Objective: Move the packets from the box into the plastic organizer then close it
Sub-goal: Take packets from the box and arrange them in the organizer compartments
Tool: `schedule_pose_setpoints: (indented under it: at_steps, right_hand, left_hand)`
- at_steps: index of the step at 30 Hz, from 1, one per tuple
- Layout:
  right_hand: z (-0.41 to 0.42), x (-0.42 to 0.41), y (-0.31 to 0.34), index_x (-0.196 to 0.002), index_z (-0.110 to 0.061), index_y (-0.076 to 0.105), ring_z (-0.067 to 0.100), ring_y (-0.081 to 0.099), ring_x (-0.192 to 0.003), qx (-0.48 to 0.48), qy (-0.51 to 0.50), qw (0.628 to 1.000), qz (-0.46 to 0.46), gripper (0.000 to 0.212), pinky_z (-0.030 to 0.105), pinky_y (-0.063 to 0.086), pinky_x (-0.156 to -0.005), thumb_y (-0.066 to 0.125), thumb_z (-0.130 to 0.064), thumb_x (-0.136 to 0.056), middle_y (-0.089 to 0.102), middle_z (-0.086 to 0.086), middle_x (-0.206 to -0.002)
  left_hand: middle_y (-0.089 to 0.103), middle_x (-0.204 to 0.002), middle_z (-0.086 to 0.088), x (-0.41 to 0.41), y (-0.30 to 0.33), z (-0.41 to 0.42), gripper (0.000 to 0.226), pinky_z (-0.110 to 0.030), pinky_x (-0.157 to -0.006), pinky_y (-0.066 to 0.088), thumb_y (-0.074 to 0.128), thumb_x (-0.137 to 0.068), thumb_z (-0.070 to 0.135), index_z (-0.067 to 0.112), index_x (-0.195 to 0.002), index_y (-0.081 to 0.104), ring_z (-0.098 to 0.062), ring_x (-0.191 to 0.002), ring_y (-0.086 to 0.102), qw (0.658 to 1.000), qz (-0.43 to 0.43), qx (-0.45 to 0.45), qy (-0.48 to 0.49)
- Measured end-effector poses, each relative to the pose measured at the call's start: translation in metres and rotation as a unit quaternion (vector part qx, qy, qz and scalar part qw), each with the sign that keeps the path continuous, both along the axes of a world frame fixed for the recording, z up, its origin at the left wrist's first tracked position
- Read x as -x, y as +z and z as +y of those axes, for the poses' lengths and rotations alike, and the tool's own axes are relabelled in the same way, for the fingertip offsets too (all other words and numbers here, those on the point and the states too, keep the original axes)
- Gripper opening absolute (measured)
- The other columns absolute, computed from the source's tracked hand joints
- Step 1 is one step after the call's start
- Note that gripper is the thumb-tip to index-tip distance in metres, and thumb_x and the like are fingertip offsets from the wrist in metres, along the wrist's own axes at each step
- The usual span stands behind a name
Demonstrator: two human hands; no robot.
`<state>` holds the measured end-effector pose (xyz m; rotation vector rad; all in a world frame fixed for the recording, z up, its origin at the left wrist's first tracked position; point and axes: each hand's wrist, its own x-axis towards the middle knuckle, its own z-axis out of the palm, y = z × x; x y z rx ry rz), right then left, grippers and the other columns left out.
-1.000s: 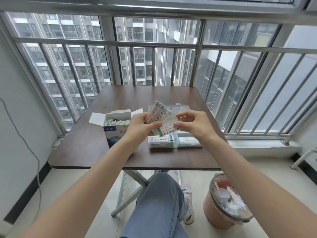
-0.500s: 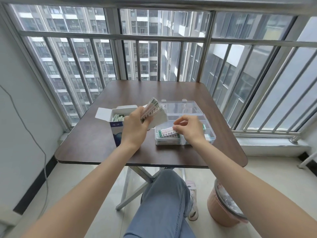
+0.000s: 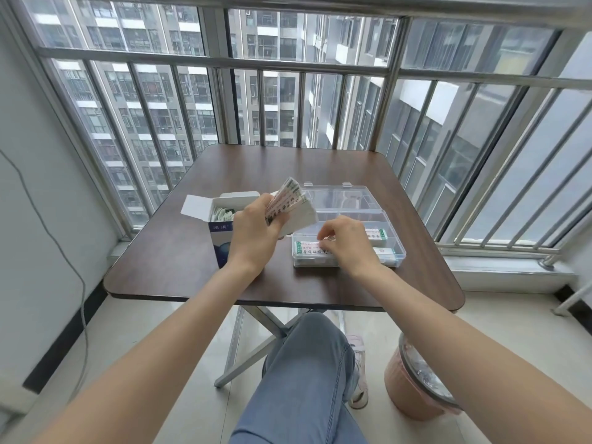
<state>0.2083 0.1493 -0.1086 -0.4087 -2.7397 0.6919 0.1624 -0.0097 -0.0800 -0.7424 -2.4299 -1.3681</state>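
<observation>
Your left hand (image 3: 254,232) is gripping a fanned stack of packets (image 3: 290,206) above the table (image 3: 179,251), between the open box (image 3: 224,219) and the plastic organizer (image 3: 349,232). Your right hand (image 3: 347,243) is reaching into the organizer's near compartment, its curled fingers pinching a single packet (image 3: 309,248) lying there. More packets are sitting in the box, and the organizer's lid (image 3: 339,197) is lying open behind it.

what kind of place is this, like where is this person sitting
Probably an enclosed balcony of a high-rise flat. Metal window bars wrap two sides, with tall apartment blocks close outside at the same height. A small folding table stands on the tiled floor, with a pink waste bin beside it.
</observation>
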Motion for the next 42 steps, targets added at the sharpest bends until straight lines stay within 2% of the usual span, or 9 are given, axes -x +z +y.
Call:
schedule_pose_setpoints:
  at_steps: [6, 21, 23, 25, 27, 30, 32, 34, 42]
  right_hand:
    - [-0.002, -0.005, 0.004, -0.087, -0.015, 0.072, 0.02, 0.058, -0.095, -0.038, 0.01, 0.999, -0.023, 0.008, 0.032, 0.046, -0.082, 0.067, -0.014, -0.082, 0.064, 0.001, -0.092]
    - [0.005, -0.002, 0.012, -0.095, -0.013, 0.075, 0.018, 0.061, -0.09, -0.017, 0.093, 0.994, -0.057, 0.014, 0.023, 0.042, -0.077, 0.07, -0.011, -0.082, 0.068, 0.007, -0.102]
    - [0.006, -0.002, 0.012, -0.095, -0.013, 0.075, 0.015, 0.059, -0.085, -0.013, 0.097, 0.994, -0.056, 0.014, 0.023, 0.043, -0.076, 0.07, -0.011, -0.082, 0.068, 0.006, -0.101]
    - [0.006, -0.003, 0.013, -0.094, -0.012, 0.075, 0.011, 0.055, -0.081, 0.001, 0.097, 0.994, -0.053, 0.014, 0.022, 0.042, -0.074, 0.07, -0.009, -0.081, 0.069, 0.005, -0.099]
    - [0.008, -0.005, 0.015, -0.096, -0.011, 0.074, 0.009, 0.056, -0.081, 0.028, 0.09, 0.995, -0.032, 0.016, 0.02, 0.042, -0.075, 0.067, -0.006, -0.082, 0.07, 0.005, -0.098]
    - [0.008, -0.008, 0.024, -0.097, -0.009, 0.07, 0.011, 0.061, -0.078, 0.145, 0.048, 0.987, 0.041, 0.018, 0.019, 0.047, -0.072, 0.054, -0.004, -0.09, 0.071, 0.007, -0.094]
    - [0.005, -0.012, 0.034, -0.091, -0.013, 0.065, 0.012, 0.064, -0.067, 0.317, 0.025, 0.945, 0.071, 0.017, 0.017, 0.045, -0.057, 0.049, -0.013, -0.096, 0.068, 0.008, -0.089]
    - [0.003, -0.018, 0.041, -0.084, -0.016, 0.064, 0.012, 0.065, -0.058, 0.422, 0.028, 0.903, 0.072, 0.017, 0.016, 0.04, -0.047, 0.053, -0.023, -0.095, 0.067, 0.001, -0.082]
    - [0.01, -0.028, 0.041, -0.08, -0.01, 0.064, 0.006, 0.06, -0.046, 0.439, 0.003, 0.894, 0.092, 0.006, 0.015, 0.037, -0.042, 0.07, -0.009, -0.083, 0.067, -0.008, -0.06]
  left_hand:
    - [0.055, -0.077, -0.001, 0.001, -0.002, 0.0, 0.019, -0.023, -0.058, 0.026, 0.064, -0.088, 0.015, 0.019, -0.08, 0.047, -0.02, -0.071, 0.045, 1.0, -0.006, -0.003, -0.005]
    - [0.066, -0.092, -0.019, -0.001, 0.0, 0.0, 0.012, -0.022, -0.061, 0.029, 0.064, -0.089, 0.016, 0.008, -0.085, 0.056, -0.035, -0.086, 0.055, 1.0, -0.013, -0.01, -0.008]
    - [0.067, -0.093, -0.017, 0.0, -0.001, 0.0, 0.016, -0.018, -0.064, 0.035, 0.066, -0.088, 0.017, 0.002, -0.094, 0.061, -0.031, -0.086, 0.058, 0.999, -0.031, -0.014, -0.013]
    - [0.068, -0.093, -0.01, 0.004, -0.003, -0.001, 0.021, -0.03, -0.078, 0.052, 0.07, -0.082, 0.024, 0.01, -0.098, 0.065, -0.026, -0.087, 0.064, 0.995, -0.085, -0.047, -0.036]
    - [0.07, -0.092, -0.006, 0.005, -0.004, -0.004, 0.021, -0.048, -0.077, 0.056, 0.069, -0.074, 0.032, 0.023, -0.093, 0.067, -0.029, -0.088, 0.068, 0.983, -0.146, -0.1, -0.051]
    - [0.068, -0.096, -0.008, 0.001, 0.0, -0.002, 0.016, -0.039, -0.066, 0.06, 0.071, -0.081, 0.012, 0.019, -0.094, 0.066, -0.033, -0.087, 0.068, 0.959, -0.21, -0.172, -0.076]
    - [0.067, -0.1, -0.011, 0.001, -0.001, 0.001, 0.02, -0.034, -0.064, 0.06, 0.066, -0.084, 0.0, 0.011, -0.1, 0.064, -0.032, -0.09, 0.068, 0.949, -0.233, -0.191, -0.087]
    - [0.068, -0.102, -0.011, -0.002, -0.002, 0.003, 0.022, -0.041, -0.069, 0.06, 0.068, -0.082, 0.0, 0.011, -0.101, 0.064, -0.03, -0.094, 0.067, 0.947, -0.243, -0.189, -0.094]
    - [0.069, -0.094, -0.014, -0.007, 0.001, 0.013, 0.017, -0.031, -0.062, 0.06, 0.064, -0.087, 0.005, 0.002, -0.104, 0.064, -0.021, -0.072, 0.071, 0.93, -0.281, -0.196, -0.133]
